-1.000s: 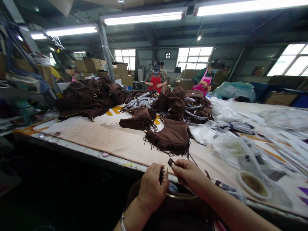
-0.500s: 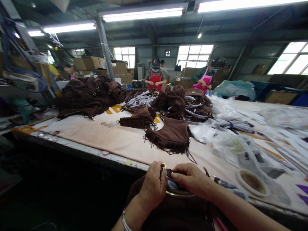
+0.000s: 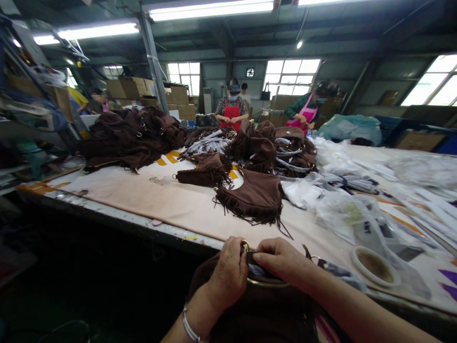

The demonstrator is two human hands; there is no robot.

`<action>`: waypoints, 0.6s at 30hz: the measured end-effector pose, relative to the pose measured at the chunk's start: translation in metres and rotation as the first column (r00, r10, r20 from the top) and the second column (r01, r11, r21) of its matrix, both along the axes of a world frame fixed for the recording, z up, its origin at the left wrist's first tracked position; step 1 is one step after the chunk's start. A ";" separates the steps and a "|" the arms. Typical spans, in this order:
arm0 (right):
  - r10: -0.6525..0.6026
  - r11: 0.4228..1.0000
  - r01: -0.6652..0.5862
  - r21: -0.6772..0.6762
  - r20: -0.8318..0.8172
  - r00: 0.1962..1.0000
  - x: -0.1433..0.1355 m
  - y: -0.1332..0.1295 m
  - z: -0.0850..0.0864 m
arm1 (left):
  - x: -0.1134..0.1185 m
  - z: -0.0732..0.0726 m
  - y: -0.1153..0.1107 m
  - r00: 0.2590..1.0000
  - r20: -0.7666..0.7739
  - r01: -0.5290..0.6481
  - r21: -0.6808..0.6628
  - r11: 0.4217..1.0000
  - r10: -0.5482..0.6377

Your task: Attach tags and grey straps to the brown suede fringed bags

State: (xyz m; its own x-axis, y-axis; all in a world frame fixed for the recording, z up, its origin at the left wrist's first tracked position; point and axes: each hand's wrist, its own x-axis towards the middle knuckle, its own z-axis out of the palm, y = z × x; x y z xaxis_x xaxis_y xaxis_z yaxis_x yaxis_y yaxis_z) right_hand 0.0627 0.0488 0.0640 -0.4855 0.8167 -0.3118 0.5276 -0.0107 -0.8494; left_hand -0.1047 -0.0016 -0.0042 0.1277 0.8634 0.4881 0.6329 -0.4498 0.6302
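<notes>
Left hand (image 3: pixel 228 269) pinched a gold ring (image 3: pixel 244 244) between thumb and fingers; right hand (image 3: pixel 280 259) gripped a short dark tab (image 3: pixel 250 257) the same way. From my distant end, I judged the relation of tab to ring to be the one that counted. The tab lay just right of the ring and a little lower, its end pointing left, toward the left hand. I could not tell whether tab and ring touched, the fingers crowding the spot. The bag (image 3: pixel 264 314) was directly under both hands, dark brown, just off the near edge of the desk (image 3: pixel 167 202), its gold-edged mouth running crosswise, left to right, below the ring. The left hand was over the left part of that mouth, the right hand over the right. A grey-wrapped strap (image 3: pixel 339 272) lay past the right hand; I could not make out whether it joined the bag. Straight ahead, well apart from the hands, a fringed bag (image 3: pixel 255 193) lay on the desk, long axis roughly crosswise. A bowl (image 3: pixel 371 280) stood off to the right.
</notes>
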 end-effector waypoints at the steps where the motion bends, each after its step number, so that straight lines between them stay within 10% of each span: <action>1: -0.015 0.999 0.015 0.035 -0.007 1.000 -0.001 -0.001 -0.002 | 0.000 -0.001 0.000 1.000 -0.001 -0.009 0.014 1.000 0.009; 7: -0.094 0.981 0.105 0.165 -0.072 0.993 -0.004 -0.004 -0.011 | 0.003 -0.007 0.001 0.997 -0.026 -0.068 0.075 0.995 0.070; 18: -0.314 0.949 0.306 -0.072 -0.208 0.926 -0.008 -0.011 -0.017 | 0.021 -0.017 -0.001 0.958 -0.080 -0.256 0.198 0.946 0.276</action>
State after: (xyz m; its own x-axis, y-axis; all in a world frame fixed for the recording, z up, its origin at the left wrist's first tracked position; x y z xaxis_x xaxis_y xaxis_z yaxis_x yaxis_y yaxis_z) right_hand 0.0547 0.0379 0.0470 -0.2685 0.9271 -0.2617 0.2986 -0.1782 -0.9376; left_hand -0.0835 -0.0028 -0.0213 -0.0351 0.7694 0.6377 0.8033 -0.3579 0.4760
